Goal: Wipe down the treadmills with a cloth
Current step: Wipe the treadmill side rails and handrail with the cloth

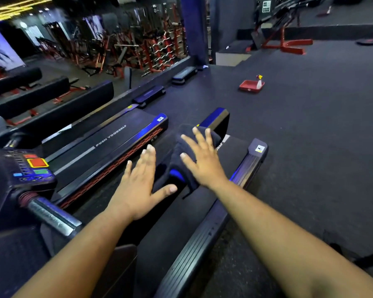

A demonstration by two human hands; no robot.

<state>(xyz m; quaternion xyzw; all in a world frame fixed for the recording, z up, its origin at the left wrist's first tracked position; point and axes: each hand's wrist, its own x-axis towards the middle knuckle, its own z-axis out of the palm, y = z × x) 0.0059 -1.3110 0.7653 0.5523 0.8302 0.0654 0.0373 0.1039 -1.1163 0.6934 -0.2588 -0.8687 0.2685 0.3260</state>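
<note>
Both hands lie flat on a dark cloth (179, 160) on the treadmill (181, 229): left hand (138, 190), right hand (200, 160), seemingly pressing down.

Head camera, looking forward-down, close over treadmill (181, 222); gym floor (310, 125) beyond

The right hand (202, 160) covers the middle of the dark cloth (177, 160), hiding how the cloth meets the treadmill (194, 239) beneath. The console (28, 168) at left is cut off by the frame's edge, its button labels too blurred to read. The spray bottle (259, 81) by the red tray (249, 86) is too small to read.
</note>
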